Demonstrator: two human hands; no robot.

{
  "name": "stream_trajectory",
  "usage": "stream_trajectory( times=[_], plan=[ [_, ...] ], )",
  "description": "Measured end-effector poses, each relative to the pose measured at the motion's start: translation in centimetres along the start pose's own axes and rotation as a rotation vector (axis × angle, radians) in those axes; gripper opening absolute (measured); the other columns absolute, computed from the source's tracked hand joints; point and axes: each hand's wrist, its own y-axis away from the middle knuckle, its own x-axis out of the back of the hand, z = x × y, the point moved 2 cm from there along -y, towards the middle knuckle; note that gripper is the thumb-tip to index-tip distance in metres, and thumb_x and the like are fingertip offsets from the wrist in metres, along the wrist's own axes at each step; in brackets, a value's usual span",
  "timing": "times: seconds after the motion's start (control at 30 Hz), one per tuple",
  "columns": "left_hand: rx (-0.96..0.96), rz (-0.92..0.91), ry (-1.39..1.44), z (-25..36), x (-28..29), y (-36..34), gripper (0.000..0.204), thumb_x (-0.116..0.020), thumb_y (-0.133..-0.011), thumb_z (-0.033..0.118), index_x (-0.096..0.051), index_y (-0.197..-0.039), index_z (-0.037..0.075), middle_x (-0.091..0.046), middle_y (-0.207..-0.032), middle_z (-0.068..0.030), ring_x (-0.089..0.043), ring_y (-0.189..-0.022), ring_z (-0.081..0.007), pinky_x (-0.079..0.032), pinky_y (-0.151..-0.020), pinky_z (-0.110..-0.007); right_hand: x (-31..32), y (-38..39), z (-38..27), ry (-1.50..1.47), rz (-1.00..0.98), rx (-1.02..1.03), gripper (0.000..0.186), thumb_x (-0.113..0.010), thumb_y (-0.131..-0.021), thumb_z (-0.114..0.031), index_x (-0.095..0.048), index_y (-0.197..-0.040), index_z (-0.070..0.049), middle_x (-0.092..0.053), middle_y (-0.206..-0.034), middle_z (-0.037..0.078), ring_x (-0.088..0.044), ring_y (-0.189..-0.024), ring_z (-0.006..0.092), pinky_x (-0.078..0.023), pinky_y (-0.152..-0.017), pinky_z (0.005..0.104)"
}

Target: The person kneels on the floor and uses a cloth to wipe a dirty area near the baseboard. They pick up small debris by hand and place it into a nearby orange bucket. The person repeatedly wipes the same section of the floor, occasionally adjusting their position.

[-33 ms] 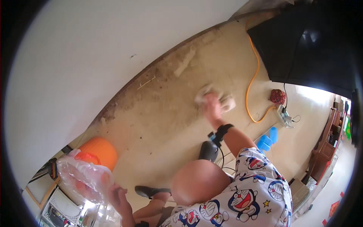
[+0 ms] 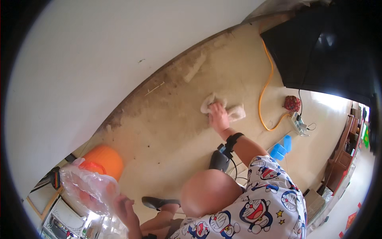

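Head view: right hand [image 2: 218, 116] lies flat, fingers spread, pressing a pale crumpled rag [image 2: 234, 112] on the beige floor [image 2: 167, 131] near the wall base, just left of an orange cable [image 2: 264, 91]. Left hand [image 2: 124, 208] is closed on a clear crinkled plastic bag [image 2: 88, 187] at lower left, beside an orange rounded container [image 2: 105, 159]; small blue boxes [image 2: 281, 147] sit right of the forearm.

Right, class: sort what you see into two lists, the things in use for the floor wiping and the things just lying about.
In use:
right hand
white cloth, pressed on the floor
left hand, at the clear plastic bag

Lying about:
orange cable
power strip
blue blocks
orange container
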Motion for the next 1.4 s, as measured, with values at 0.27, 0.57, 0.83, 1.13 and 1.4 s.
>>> stream_trajectory(
  times=[0.27,0.57,0.83,1.13,1.4],
  plan=[
    [0.153,0.032,-0.004,-0.5,0.8,-0.3,0.02,-0.055,-0.08,-0.007,-0.055,-0.098,0.0,-0.053,-0.094,-0.006,-0.051,-0.087,-0.0161,-0.045,-0.08,-0.028,-2.2,-11.8,0.1,0.135,0.137,0.143,0.028,-0.063,-0.075,-0.008,-0.058,-0.102,-0.005,-0.058,-0.108,0.02,-0.052,-0.103,0.04,-0.043,-0.089,0.0497],
    [0.089,0.053,-0.023,0.0,1.3,-0.5,0.02,-0.057,-0.078,-0.008,-0.055,-0.097,0.0,-0.053,-0.092,-0.0057,-0.051,-0.083,-0.0156,-0.044,-0.078,-0.028,-1.1,-20.7,3.6,0.156,-0.029,0.076,0.025,-0.06,-0.076,-0.005,-0.06,-0.102,-0.003,-0.058,-0.107,0.022,-0.053,-0.101,0.0441,-0.044,-0.089,0.0509],
    [-0.062,-0.082,-0.017,-1.2,0.6,-1.9,0.013,-0.055,-0.094,0.01,-0.054,-0.103,0.001,-0.055,-0.082,-0.0029,-0.052,-0.074,-0.0104,-0.043,-0.072,-0.024,2.2,2.8,2.5,0.087,-0.418,0.094,0.054,-0.061,-0.072,-0.005,-0.051,-0.125,0.002,-0.047,-0.132,0.024,-0.044,-0.124,0.0424,-0.04,-0.104,0.0466],
    [0.02,-0.062,0.032,-1.1,-0.8,-2.7,0.016,-0.051,-0.085,-0.005,-0.056,-0.099,0.001,-0.051,-0.123,-0.0127,-0.054,-0.081,-0.0148,-0.047,-0.072,-0.025,-0.5,-11.1,0.9,-0.133,-0.014,0.219,0.04,-0.059,-0.073,-0.002,-0.053,-0.112,0.001,-0.053,-0.115,0.024,-0.048,-0.113,0.0435,-0.044,-0.095,0.0465],
    [0.07,-0.049,-0.105,2.1,-1.6,-2.3,0.008,-0.051,-0.091,0.002,-0.055,-0.098,0.003,-0.051,-0.086,-0.0031,-0.052,-0.076,-0.0113,-0.044,-0.071,-0.024,3.1,-22.8,3.6,-0.166,-0.428,0.134,0.035,-0.061,-0.075,0.0,-0.06,-0.11,0.0,-0.058,-0.116,0.024,-0.054,-0.11,0.0407,-0.046,-0.093,0.0444]
  ],
)
